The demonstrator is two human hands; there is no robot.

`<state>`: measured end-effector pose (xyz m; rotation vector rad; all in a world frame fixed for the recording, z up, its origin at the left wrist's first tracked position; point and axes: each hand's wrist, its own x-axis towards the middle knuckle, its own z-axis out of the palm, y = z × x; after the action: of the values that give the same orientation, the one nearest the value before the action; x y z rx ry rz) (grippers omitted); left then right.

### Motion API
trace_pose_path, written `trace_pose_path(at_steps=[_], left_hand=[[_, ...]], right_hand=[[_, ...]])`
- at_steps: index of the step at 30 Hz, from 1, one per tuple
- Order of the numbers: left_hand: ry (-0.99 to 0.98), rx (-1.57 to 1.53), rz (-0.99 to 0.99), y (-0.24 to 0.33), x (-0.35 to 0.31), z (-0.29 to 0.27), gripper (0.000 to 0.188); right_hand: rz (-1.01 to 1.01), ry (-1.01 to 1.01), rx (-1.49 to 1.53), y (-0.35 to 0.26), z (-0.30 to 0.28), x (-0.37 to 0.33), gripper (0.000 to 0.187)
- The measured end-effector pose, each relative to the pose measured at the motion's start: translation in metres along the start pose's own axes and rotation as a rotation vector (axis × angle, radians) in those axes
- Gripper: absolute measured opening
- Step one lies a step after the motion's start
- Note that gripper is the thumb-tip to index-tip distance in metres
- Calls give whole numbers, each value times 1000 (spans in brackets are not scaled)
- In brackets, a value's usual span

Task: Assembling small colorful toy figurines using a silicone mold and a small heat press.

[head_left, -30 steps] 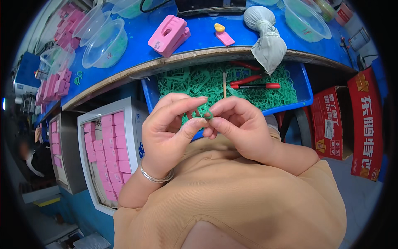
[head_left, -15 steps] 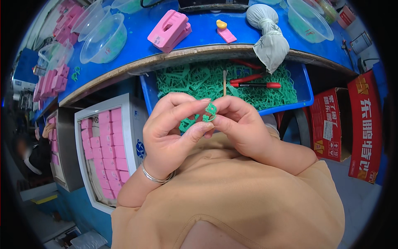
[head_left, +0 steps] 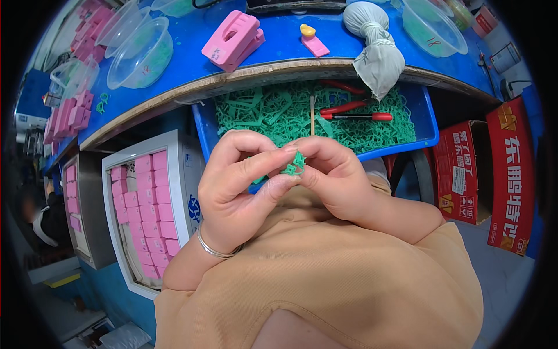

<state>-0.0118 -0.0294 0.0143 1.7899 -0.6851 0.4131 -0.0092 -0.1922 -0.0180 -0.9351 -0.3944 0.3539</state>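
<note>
Between the fingertips of both hands is a small green openwork piece (head_left: 296, 165) with a curved, ring-like strand. My left hand (head_left: 232, 183), with silver bangles at its wrist, pinches it from one side by thumb and forefinger. From the other side my right hand (head_left: 340, 177) grips it, also thumb against finger. More green shows behind my left fingers; whether it is held there cannot be made out. Just beyond my hands a blue tray (head_left: 432, 119) holds tangled green scraps (head_left: 256, 113). On the scraps lie red-handled pliers (head_left: 344, 109), a red-and-black pen (head_left: 363, 117) and a thin wooden stick (head_left: 313, 116).
On the blue bench stand a pink slotted block (head_left: 232, 43), a small pink piece (head_left: 315, 46) with a yellow top, a tied cloth bag (head_left: 378, 55) and clear plastic bowls (head_left: 142, 55). Pink blocks (head_left: 148, 212) fill a white-framed case at left; red cartons (head_left: 465, 174) stand right.
The green piece has been turned between my fingertips and its curved strand shows less. My fingers have closed in around it; the view has shifted slightly.
</note>
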Motion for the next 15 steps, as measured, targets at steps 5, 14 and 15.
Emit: trace_pose_path(at_steps=[5,14,15], left_hand=[[5,8,15,0,-1,0,33],[95,-20,-18,-1,-6,1,29],[101,-16,-9,-1,-6,1,28]], right_hand=[[0,8,23,0,3,0,16],[27,-12,68,-2,4,-2,16],[27,-14,69,-3,4,-2,17]])
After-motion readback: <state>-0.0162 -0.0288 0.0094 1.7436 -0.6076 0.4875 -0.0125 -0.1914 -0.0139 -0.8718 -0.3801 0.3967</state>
